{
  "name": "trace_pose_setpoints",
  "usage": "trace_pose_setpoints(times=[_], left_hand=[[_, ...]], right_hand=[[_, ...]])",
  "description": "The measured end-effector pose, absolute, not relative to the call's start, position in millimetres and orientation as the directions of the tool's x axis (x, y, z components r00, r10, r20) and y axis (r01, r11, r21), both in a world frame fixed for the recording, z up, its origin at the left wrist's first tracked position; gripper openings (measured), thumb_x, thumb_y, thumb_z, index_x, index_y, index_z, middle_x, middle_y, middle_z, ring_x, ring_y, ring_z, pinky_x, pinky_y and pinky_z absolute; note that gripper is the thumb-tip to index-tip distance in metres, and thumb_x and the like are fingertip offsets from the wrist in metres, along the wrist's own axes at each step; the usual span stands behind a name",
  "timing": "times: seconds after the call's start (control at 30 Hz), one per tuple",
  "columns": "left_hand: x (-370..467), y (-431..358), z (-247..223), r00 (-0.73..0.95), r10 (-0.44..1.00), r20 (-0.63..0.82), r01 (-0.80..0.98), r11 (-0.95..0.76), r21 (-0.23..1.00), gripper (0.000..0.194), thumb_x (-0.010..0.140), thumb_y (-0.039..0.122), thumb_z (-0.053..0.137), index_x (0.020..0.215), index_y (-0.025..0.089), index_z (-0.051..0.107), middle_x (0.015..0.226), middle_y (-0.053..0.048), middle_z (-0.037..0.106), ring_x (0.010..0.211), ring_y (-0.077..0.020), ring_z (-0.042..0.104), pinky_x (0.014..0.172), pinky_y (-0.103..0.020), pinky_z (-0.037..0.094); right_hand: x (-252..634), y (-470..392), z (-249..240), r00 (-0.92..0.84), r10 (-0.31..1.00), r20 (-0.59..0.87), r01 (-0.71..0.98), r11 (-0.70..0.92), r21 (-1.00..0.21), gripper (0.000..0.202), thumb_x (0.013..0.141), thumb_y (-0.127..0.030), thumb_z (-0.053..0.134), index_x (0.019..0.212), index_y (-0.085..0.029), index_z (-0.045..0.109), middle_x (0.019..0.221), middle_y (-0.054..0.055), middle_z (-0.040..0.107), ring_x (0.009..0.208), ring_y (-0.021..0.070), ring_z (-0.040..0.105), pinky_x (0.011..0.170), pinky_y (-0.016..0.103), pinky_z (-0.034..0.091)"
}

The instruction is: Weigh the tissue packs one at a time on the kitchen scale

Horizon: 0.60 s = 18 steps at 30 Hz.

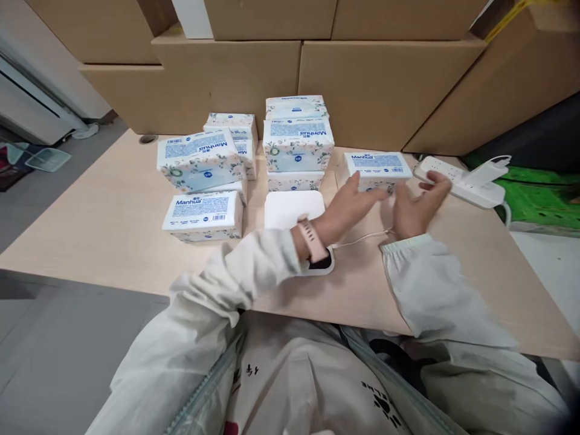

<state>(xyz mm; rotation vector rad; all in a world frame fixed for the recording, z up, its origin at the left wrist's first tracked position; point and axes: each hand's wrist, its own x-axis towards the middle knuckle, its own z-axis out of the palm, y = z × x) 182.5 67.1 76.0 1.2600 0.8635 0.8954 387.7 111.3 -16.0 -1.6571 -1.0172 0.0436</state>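
My left hand, with a pink watch band at its wrist, reaches over a white device toward a single Manhua tissue pack on the right. Its fingers are apart and nothing shows in them. Just right of it, my right hand is raised near the same pack's front right corner, fingers spread and slightly blurred. A thin white cable runs from the device toward my right wrist. Stacked tissue packs stand behind the device. More packs are piled to the left, with one in front.
A white power strip with a plugged-in adapter lies at the right rear. Cardboard boxes form a wall along the back of the wooden table. Beyond the right edge is a green crate.
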Motion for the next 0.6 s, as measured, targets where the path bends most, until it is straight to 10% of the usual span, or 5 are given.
trace_pose_setpoints(times=[0.13, 0.23, 0.3, 0.43, 0.6], left_hand=[[94, 0, 108, 0.318, 0.891, 0.324, -0.109, -0.305, 0.946, 0.028, 0.100, 0.035, 0.068, 0.124, 0.027, 0.079, 0.143, -0.005, 0.077, 0.140, -0.0274, 0.070, 0.119, -0.044, 0.056], [12, -23, 101, -0.378, 0.668, 0.641, 0.059, -0.673, 0.737, 0.015, 0.097, 0.023, 0.065, 0.093, 0.022, 0.080, 0.094, -0.002, 0.082, 0.094, -0.0189, 0.078, 0.095, -0.036, 0.063], [-37, -24, 79, -0.713, 0.380, 0.589, 0.192, -0.702, 0.686, 0.016, 0.089, 0.016, 0.059, 0.081, 0.021, 0.073, 0.076, 0.003, 0.072, 0.072, -0.0133, 0.068, 0.077, -0.029, 0.059], [-96, -24, 29, -0.742, 0.582, 0.333, 0.081, -0.415, 0.906, 0.014, 0.097, 0.029, 0.065, 0.103, 0.024, 0.077, 0.112, 0.002, 0.081, 0.115, -0.0188, 0.074, 0.114, -0.038, 0.055], [-88, -53, 16, -0.424, 0.896, 0.132, -0.002, -0.147, 0.989, 0.056, 0.103, 0.069, 0.057, 0.131, 0.025, 0.077, 0.157, -0.009, 0.068, 0.161, -0.0340, 0.050, 0.140, -0.055, 0.033]], right_hand=[[362, 82, 17, 0.545, 0.637, 0.545, 0.476, 0.300, -0.827, 0.027, 0.089, -0.026, 0.066, 0.116, -0.024, 0.066, 0.126, 0.010, 0.074, 0.113, 0.0246, 0.071, 0.111, 0.050, 0.054], [316, 45, 48, 0.054, 0.972, 0.228, 0.168, 0.216, -0.962, 0.029, 0.098, -0.048, 0.071, 0.113, -0.025, 0.078, 0.120, 0.008, 0.081, 0.112, 0.0262, 0.076, 0.114, 0.055, 0.056], [278, 28, 64, -0.370, 0.928, -0.051, 0.028, -0.044, -0.999, 0.044, 0.099, -0.064, 0.070, 0.121, -0.027, 0.081, 0.139, 0.009, 0.079, 0.129, 0.0297, 0.074, 0.122, 0.057, 0.053], [197, 32, 72, -0.621, 0.751, -0.226, -0.007, -0.293, -0.956, 0.058, 0.094, -0.069, 0.075, 0.133, -0.027, 0.078, 0.161, 0.005, 0.067, 0.157, 0.0309, 0.056, 0.137, 0.054, 0.040], [139, 47, 64, -0.687, 0.693, -0.217, 0.016, -0.284, -0.959, 0.058, 0.106, -0.063, 0.055, 0.153, -0.030, 0.067, 0.167, -0.001, 0.061, 0.166, 0.0300, 0.044, 0.142, 0.058, 0.030]])
